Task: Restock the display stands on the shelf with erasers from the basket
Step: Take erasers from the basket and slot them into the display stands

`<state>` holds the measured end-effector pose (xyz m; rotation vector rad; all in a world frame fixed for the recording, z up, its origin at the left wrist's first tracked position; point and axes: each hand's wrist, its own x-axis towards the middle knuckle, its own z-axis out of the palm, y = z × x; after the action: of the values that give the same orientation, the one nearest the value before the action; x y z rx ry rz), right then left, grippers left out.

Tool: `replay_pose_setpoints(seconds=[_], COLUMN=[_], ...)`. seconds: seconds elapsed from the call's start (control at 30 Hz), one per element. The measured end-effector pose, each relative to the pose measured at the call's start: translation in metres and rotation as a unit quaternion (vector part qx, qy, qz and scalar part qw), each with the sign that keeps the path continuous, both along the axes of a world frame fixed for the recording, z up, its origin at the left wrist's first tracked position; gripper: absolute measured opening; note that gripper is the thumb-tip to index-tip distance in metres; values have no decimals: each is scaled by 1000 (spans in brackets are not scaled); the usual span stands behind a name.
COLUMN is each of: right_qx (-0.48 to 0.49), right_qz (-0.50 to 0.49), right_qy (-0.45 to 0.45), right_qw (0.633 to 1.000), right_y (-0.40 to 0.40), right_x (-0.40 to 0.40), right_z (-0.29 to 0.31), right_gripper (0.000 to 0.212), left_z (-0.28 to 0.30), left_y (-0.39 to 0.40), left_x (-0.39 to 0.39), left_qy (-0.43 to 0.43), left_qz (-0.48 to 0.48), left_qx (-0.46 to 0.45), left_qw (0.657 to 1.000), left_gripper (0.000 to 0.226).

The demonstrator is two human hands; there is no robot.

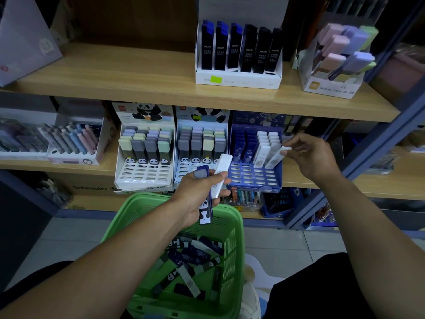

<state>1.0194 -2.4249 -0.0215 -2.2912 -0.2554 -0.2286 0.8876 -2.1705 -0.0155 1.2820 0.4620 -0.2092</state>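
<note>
My left hand grips two long erasers above the green basket: a dark blue panda-print one and a white one. My right hand pinches the top of a white eraser that stands tilted in the right column of the blue display stand. Two white panda display stands sit to the left of it, with grey, yellow and green erasers in their back rows. Several loose erasers lie in the basket.
The upper shelf carries a white box of dark lead cases and a box of pastel items. A tray of pens stands left of the panda stands. Blue shelf uprights rise at the right. More stock lies below.
</note>
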Motion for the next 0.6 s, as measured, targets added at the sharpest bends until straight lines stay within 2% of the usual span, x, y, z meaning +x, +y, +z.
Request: replay_pose_setpoints(seconds=[0.07,0.2,0.33,0.47,0.6], right_qx=[-12,-49,-79,-90,-129], right_qz=[-4,3,-34,-51,-70], right_qy=[-15,-33,-39,-17,14], right_qw=[1000,998,995,994,989], right_y=[1,7,11,14,17], right_x=[-1,0,2,1,2], right_z=[0,0,1,3,5], right_gripper=[7,15,17,19,22], left_z=[1,1,0,-2,-3], left_y=[-1,-3,-3,-2,-1], left_x=[0,-1,0,0,1], left_qy=[0,1,2,9,11], left_qz=[3,15,14,7,12], left_qx=[-2,-4,-4,-6,-2], left_qw=[1000,1000,1000,1000,1000], left_gripper=[7,18,19,16,22])
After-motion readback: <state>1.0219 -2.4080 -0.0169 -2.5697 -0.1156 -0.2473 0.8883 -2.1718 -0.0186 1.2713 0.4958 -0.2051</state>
